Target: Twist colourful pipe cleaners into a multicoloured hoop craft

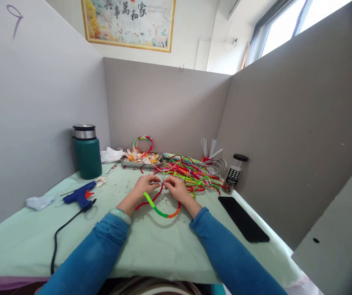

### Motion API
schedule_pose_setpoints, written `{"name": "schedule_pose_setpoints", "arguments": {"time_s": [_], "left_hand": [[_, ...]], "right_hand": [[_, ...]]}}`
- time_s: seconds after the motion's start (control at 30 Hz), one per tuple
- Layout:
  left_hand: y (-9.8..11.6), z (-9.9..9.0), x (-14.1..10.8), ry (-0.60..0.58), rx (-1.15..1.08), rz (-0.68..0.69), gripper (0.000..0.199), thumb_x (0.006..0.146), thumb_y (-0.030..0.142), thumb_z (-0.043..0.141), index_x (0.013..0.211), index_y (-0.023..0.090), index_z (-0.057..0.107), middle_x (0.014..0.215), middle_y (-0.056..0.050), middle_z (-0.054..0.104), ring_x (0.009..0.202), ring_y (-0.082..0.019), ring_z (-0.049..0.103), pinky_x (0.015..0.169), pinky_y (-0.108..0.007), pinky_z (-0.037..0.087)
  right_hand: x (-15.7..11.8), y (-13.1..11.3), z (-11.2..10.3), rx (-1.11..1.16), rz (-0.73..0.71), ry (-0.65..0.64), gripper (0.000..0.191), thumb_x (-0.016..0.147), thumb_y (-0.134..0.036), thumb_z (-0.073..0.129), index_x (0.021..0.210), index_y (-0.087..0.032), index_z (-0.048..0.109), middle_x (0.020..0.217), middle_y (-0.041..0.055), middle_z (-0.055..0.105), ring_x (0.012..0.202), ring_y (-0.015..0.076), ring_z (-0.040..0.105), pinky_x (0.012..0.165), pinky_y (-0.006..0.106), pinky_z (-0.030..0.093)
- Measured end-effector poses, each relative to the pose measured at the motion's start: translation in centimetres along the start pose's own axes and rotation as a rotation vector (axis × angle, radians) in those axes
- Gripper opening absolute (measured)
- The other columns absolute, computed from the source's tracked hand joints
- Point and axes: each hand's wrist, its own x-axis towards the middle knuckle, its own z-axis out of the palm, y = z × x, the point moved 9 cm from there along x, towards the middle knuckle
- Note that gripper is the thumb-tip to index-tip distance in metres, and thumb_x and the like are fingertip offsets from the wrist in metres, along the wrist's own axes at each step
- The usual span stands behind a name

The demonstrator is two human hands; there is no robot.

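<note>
Pinched in tight, plenty of colour on

Right in close at the middle: pinching a thin pale strip (155, 182) with the left hand (145, 186), clamping the top of a red strand (141, 205) with the right hand (178, 189), nearly touching at the fingertips. Just below, above the surface (163, 258), a curved band (159, 212), partly hidden behind the right hand. Cannot tell any join between strip and band.

On progress: lime, green, orange and red along the band's visible curve; apparently left to fix, judging by the loose tail, the red strand.

Outward now! Beyond the fingertips, a tangled riot of a pile (191, 174); beside it, a tray (139, 165) of pale and orange bits, with a complete-looking ring (152, 144) upright on top. Over left, a blue glue gun (79, 195) and a green bottle (88, 159). Off right, a black phone (243, 219) and a lidded jar (234, 176). All around, grey panels (166, 106); above, a framed picture (129, 22) and a bright window (286, 30).
</note>
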Motion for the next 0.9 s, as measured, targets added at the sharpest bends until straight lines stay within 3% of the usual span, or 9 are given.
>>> {"name": "schedule_pose_setpoints", "arguments": {"time_s": [0.23, 0.5, 0.67, 0.9], "left_hand": [[2.6, -0.6, -0.9, 0.020, 0.483, 0.203, 0.023, 0.075, 0.023, 0.062, 0.096, 0.020, 0.067, 0.097, -0.006, 0.066, 0.091, -0.019, 0.056, 0.080, -0.029, 0.042], [4.0, 1.0, -1.7, -0.149, 0.583, 0.417, 0.018, 0.075, 0.023, 0.061, 0.090, 0.020, 0.070, 0.086, -0.008, 0.066, 0.090, -0.022, 0.053, 0.084, -0.034, 0.038], [3.8, 1.5, -2.1, -0.215, 0.544, 0.407, 0.019, 0.076, 0.024, 0.059, 0.091, 0.021, 0.070, 0.083, -0.007, 0.067, 0.087, -0.021, 0.055, 0.081, -0.030, 0.039], [3.2, 1.7, -1.9, -0.202, 0.669, 0.281, 0.017, 0.076, 0.021, 0.054, 0.087, 0.020, 0.067, 0.084, -0.007, 0.067, 0.079, -0.020, 0.059, 0.071, -0.027, 0.039]], "right_hand": [[0.0, 0.8, -0.1, -0.092, 0.012, 0.026, 0.013, 0.080, -0.025, 0.054, 0.082, -0.020, 0.065, 0.069, -0.0005, 0.062, 0.061, 0.0127, 0.052, 0.058, 0.023, 0.038], [-0.4, 0.0, 0.9, -0.175, -0.052, -0.106, 0.014, 0.081, -0.019, 0.054, 0.085, -0.021, 0.067, 0.077, 0.0000, 0.066, 0.068, 0.0131, 0.056, 0.066, 0.024, 0.040], [-0.6, -0.7, 1.0, -0.227, -0.100, -0.160, 0.014, 0.082, -0.018, 0.054, 0.085, -0.021, 0.067, 0.081, 0.0012, 0.067, 0.072, 0.0138, 0.057, 0.068, 0.024, 0.040], [-0.7, -1.0, 1.4, -0.243, -0.116, -0.153, 0.011, 0.083, -0.020, 0.053, 0.088, -0.020, 0.062, 0.080, 0.0019, 0.065, 0.071, 0.0136, 0.056, 0.065, 0.024, 0.039]]}}
